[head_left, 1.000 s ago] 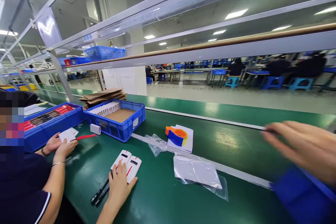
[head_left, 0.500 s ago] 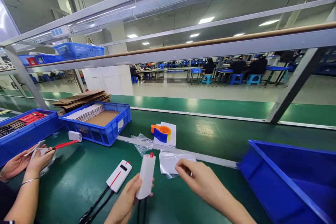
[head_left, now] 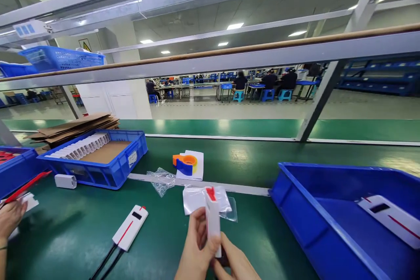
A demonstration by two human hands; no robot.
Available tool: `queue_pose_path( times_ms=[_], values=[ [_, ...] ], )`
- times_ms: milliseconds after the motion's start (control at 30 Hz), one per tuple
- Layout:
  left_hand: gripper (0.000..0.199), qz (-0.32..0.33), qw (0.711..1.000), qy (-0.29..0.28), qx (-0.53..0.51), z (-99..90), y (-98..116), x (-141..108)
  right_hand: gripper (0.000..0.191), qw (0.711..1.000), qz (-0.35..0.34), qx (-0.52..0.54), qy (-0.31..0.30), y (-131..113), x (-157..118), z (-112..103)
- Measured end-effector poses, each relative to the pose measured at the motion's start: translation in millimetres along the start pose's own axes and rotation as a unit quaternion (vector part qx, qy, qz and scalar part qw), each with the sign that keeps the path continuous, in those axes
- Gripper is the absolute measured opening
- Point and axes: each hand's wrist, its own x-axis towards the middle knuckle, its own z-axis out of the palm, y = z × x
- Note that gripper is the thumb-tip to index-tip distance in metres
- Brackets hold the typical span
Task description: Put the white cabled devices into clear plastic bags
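A white device with a red tip (head_left: pixel 212 216) stands nearly upright, its narrow side facing the camera. My left hand (head_left: pixel 197 245) is closed round its left side and lower part. My right hand (head_left: pixel 234 258) closes on its bottom end, where something dark shows between the fingers. Left of my hands, a second white device (head_left: pixel 131 228) with a red line, a dark window and two black cables lies on the green table (head_left: pixel 157 253). Behind my hands are white sheets in clear plastic (head_left: pixel 193 199). An orange and blue tape dispenser (head_left: pixel 185 164) rests on white paper.
Another white device (head_left: pixel 390 219) lies in the large blue bin (head_left: pixel 305 218) at right. At left are a blue crate (head_left: pixel 111 175) of white casings, a loose white casing (head_left: pixel 65 181) and stacked cardboard (head_left: pixel 75 129). Another person's hand (head_left: pixel 11 218) is near a red-handled tool.
The view has turned right, showing the device in the bin. My right hand has come down to the held device, which has turned edge-on. The other person's hands have shifted.
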Motion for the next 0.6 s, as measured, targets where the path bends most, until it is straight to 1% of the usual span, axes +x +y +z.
queue_pose_path(
  times_ms=[33, 67, 100, 133, 167, 200, 300, 400, 500, 600],
  values=[
    [0.06, 0.014, 0.997, -0.024, 0.066, 3.3, 0.0, 8.3, 0.025, 0.998, 0.011, 0.056, 0.031, 8.8, 2.9, -2.3],
    [0.05, 0.026, 0.987, -0.049, 0.151, 4.4, 1.2, 19.1, 0.032, 0.993, 0.025, 0.099, 0.058, 16.6, 5.8, -6.1],
    [0.038, 0.032, 0.968, -0.069, 0.24, 3.5, 3.2, 32.5, 0.039, 0.988, 0.042, 0.128, 0.081, 22.9, 8.7, -11.4],
    [0.032, 0.042, 0.936, -0.076, 0.34, 0.5, 5.4, 48.0, 0.043, 0.982, 0.055, 0.146, 0.102, 27.5, 11.2, -17.8],
    [0.032, 0.059, 0.885, -0.065, 0.456, -3.9, 7.2, 65.3, 0.046, 0.977, 0.063, 0.162, 0.122, 30.4, 13.3, -25.0],
    [0.028, 0.065, 0.861, -0.054, 0.501, -9.4, 8.2, 83.5, 0.048, 0.972, 0.066, 0.177, 0.141, 31.8, 14.8, -32.3],
    [0.016, 0.057, 0.821, -0.058, 0.565, -26.1, 3.5, 136.0, 0.05, 0.952, 0.071, 0.226, 0.192, 31.2, 16.3, -49.8],
    [0.027, 0.024, 0.79, -0.079, 0.607, -37.0, -8.4, 172.3, 0.051, 0.95, 0.077, 0.227, 0.2, 31.0, 15.6, -56.0],
    [0.025, -0.008, 0.776, -0.106, 0.622, -42.8, -17.1, 189.3, 0.052, 0.951, 0.083, 0.222, 0.2, 33.6, 15.8, -55.9],
    [0.022, -0.011, 0.78, -0.116, 0.615, -46.8, -17.3, 193.7, 0.053, 0.951, 0.088, 0.218, 0.199, 36.0, 16.5, -56.8]
  ],
)
